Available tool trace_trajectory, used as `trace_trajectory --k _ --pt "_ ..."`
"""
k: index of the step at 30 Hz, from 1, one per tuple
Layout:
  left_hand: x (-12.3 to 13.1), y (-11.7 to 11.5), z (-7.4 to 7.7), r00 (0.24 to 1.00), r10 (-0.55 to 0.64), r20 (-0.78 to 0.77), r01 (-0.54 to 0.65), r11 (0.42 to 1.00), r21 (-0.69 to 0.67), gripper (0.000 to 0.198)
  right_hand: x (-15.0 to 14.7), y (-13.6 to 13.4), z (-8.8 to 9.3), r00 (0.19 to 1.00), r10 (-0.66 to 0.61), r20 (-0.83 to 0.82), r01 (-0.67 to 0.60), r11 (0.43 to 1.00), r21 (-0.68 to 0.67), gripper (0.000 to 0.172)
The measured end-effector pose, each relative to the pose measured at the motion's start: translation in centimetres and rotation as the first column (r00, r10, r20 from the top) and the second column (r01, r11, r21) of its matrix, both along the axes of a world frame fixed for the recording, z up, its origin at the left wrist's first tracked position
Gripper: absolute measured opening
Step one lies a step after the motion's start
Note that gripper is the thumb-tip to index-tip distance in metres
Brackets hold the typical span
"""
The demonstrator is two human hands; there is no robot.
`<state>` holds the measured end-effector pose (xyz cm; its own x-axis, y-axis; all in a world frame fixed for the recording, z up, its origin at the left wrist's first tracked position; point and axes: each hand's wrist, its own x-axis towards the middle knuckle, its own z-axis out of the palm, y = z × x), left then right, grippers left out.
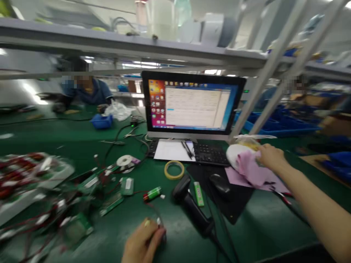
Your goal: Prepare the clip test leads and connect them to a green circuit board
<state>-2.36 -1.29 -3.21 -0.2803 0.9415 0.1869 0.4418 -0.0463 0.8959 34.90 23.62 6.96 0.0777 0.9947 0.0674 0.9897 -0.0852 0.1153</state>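
Observation:
My left hand is at the bottom centre, closed round a small dark part with thin wires, too blurred to name. The wires lead toward a green and red battery on the green mat. My right hand reaches to the right side, at the edge of a crumpled pink cloth and a clear bag; its fingertips are partly hidden. Between my hands lie a black barcode scanner, a green and white box and a black mouse on a mouse pad.
A monitor stands behind a keyboard with paper and pens. Yellow tape lies before it. Green circuit boards and wires crowd the left. A shelf crosses above. A person sits across the bench.

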Motion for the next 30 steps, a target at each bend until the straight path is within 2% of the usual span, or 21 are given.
trace_trajectory --k 2,3,5,6,7,8,9,12,15,17,19,21,23,24,26,28,30 --pt "-1.2 0.7 -0.1 0.997 0.073 0.021 -0.072 0.996 -0.056 0.033 -4.8 -0.4 -0.1 0.961 0.267 -0.068 -0.264 0.963 0.056 0.036" --pt "-1.9 1.0 -0.1 0.994 0.109 0.022 -0.107 0.991 -0.084 0.033 -7.6 -1.3 -0.4 0.903 0.412 -0.122 -0.404 0.910 0.090 0.035" --pt "-3.1 1.7 -0.3 0.985 0.167 0.039 -0.160 0.977 -0.144 0.033 -13.6 -4.0 -1.2 0.629 0.723 -0.284 -0.691 0.688 0.222 0.028" --pt "-3.7 1.9 -0.5 0.980 0.189 0.062 -0.176 0.969 -0.171 0.032 -16.6 -5.5 -1.7 0.508 0.795 -0.333 -0.777 0.589 0.223 0.026" --pt "-4.2 2.0 -0.6 0.973 0.209 0.094 -0.188 0.963 -0.196 0.031 -19.5 -7.0 -2.1 0.420 0.838 -0.349 -0.837 0.506 0.207 0.025" --pt "-4.5 2.0 -0.7 0.964 0.228 0.133 -0.196 0.957 -0.215 0.030 -22.2 -8.2 -2.6 0.376 0.857 -0.353 -0.875 0.453 0.169 0.025" --pt "-4.9 1.9 -0.8 0.955 0.241 0.175 -0.198 0.953 -0.231 0.029 -24.7 -9.0 -3.0 0.362 0.859 -0.362 -0.898 0.425 0.110 0.026" --pt "-5.7 0.9 -1.1 0.913 0.288 0.291 -0.212 0.940 -0.266 0.029 -30.7 -9.4 -4.2 0.400 0.827 -0.396 -0.901 0.433 -0.005 0.024" --pt "-6.3 -0.3 -1.4 0.859 0.345 0.379 -0.241 0.925 -0.295 0.031 -34.8 -7.9 -5.2 0.442 0.796 -0.414 -0.883 0.467 -0.045 0.024" --pt "-6.7 -1.0 -1.6 0.808 0.382 0.450 -0.262 0.915 -0.307 0.031 -37.1 -7.2 -5.8 0.442 0.784 -0.435 -0.884 0.464 -0.062 0.027" --pt "-7.0 -1.4 -1.7 0.737 0.414 0.534 -0.280 0.907 -0.315 0.032 -39.1 -7.1 -6.5 0.409 0.781 -0.472 -0.901 0.426 -0.075 0.039" --pt "-7.3 -1.7 -1.7 0.658 0.441 0.611 -0.303 0.897 -0.322 0.035 -40.7 -7.4 -7.4 0.378 0.770 -0.514 -0.918 0.386 -0.097 0.065" --pt "-7.5 -1.8 -1.5 0.592 0.461 0.661 -0.332 0.887 -0.322 0.042 -41.8 -7.7 -8.3 0.381 0.739 -0.555 -0.917 0.377 -0.128 0.086" --pt "-7.7 -1.8 -1.4 0.571 0.466 0.677 -0.343 0.884 -0.319 0.045 -42.0 -7.7 -8.6 0.394 0.716 -0.576 -0.910 0.390 -0.138 0.087" --pt "-7.9 -1.8 -1.3 0.552 0.467 0.691 -0.354 0.882 -0.313 0.046 -41.9 -7.4 -9.0 0.423 0.658 -0.623 -0.886 0.443 -0.134 0.076" --pt "-8.0 -1.8 -1.4 0.553 0.462 0.694 -0.350 0.884 -0.309 0.043 -41.2 -6.5 -8.6 0.445 0.585 -0.677 -0.846 0.524 -0.103 0.061" --pt "-8.0 -1.8 -1.5 0.561 0.452 0.694 -0.334 0.890 -0.310 0.038 -40.2 -5.4 -7.5 0.451 0.496 -0.742 -0.780 0.623 -0.058 0.053"
